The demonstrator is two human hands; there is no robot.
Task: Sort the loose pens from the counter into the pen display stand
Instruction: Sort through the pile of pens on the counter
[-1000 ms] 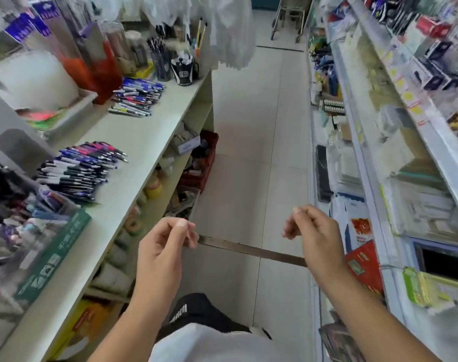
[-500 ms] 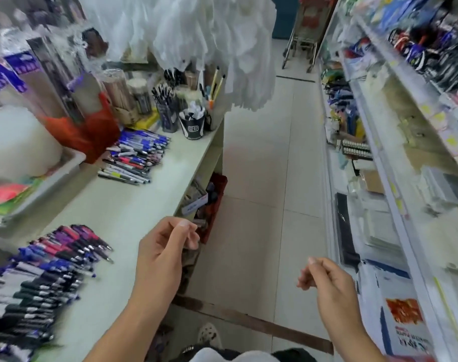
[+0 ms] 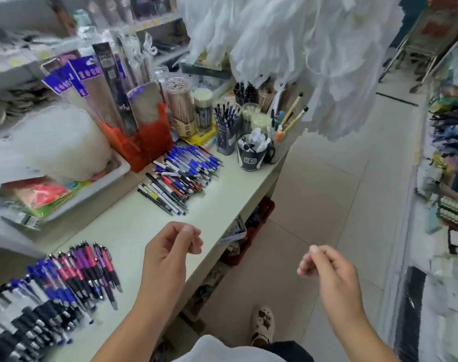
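Hovering hands (image 3: pixel 170 246), pens (image 3: pixel 65 280) lying left

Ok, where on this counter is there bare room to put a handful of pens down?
Bare counter lies between the far pen pile and the near pen pile, just ahead of the left hand. The back end is crowded: pen cups, red stand, white tray.
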